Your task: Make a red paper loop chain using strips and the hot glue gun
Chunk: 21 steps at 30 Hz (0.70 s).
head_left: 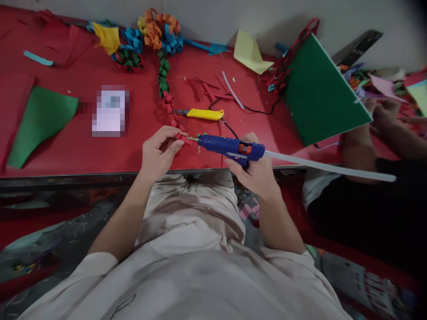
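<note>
Now my left fingers (177,145) pinch curled red paper (184,138); alongside, my right fingers (236,168) grip a blue plastic glue gun (218,144).

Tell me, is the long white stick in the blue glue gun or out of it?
In: one end of the white stick enters the back of the glue gun; the rest pokes out.

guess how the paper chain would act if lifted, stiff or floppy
The paper chain would probably hang floppy, since its separate loops already bend in a curve across the red table. It is likely light for its length, being thin strips around open space. Those hollow loops would probably crush under a firm squeeze.
</note>
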Motion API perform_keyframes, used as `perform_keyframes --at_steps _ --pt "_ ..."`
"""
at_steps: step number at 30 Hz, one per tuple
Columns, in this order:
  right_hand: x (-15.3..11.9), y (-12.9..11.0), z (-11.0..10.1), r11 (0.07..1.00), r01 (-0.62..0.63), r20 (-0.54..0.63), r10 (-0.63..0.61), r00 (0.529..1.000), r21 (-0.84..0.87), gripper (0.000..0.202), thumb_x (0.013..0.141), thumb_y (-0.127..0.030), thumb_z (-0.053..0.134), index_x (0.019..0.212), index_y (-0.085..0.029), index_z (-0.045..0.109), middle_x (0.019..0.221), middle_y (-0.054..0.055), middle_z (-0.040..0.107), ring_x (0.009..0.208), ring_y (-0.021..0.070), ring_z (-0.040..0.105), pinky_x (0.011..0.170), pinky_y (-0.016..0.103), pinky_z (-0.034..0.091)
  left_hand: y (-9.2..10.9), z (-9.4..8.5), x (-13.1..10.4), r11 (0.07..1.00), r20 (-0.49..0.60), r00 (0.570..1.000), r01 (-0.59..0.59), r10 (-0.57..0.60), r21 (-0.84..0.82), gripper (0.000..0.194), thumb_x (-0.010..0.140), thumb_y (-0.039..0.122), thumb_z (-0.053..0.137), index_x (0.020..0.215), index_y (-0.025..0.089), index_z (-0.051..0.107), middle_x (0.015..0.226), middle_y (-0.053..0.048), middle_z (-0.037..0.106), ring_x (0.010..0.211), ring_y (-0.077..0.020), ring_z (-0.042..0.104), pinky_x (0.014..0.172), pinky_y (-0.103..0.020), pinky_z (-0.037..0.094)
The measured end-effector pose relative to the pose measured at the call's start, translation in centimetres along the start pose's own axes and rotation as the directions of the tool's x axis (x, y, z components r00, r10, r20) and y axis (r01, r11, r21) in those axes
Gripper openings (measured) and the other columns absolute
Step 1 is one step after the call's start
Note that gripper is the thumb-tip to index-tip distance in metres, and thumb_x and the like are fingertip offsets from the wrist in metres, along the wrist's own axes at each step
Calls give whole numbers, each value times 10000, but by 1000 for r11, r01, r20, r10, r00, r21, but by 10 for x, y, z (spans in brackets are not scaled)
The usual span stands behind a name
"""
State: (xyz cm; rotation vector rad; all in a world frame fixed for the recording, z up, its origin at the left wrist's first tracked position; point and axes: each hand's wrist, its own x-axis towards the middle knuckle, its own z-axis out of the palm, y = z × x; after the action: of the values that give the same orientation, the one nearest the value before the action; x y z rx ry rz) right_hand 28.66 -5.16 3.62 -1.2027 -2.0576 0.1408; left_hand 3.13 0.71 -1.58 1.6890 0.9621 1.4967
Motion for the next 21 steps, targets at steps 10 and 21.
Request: perform_keyframes --at_steps 10,21 --pt "2 3 7 998 13 68 -9 998 -57 264 1002 -507 574 934 -253 543 926 72 576 878 284 561 770 473 501 -5 2 -1 995 -29 997 -80 78 -59 353 890 541 776 932 191 768 951 -83 757 851 -178 687 761 -298 545" --pt "-1 4 9 997 22 44 -19 999 -77 236 998 -489 582 964 -262 525 933 71 575 879 292 572 761 487 501 -5 2 0 992 -7 993 -121 121 -36 243 926 447 765 950 205 768 965 -69 765 875 -172 706 778 -287 557"
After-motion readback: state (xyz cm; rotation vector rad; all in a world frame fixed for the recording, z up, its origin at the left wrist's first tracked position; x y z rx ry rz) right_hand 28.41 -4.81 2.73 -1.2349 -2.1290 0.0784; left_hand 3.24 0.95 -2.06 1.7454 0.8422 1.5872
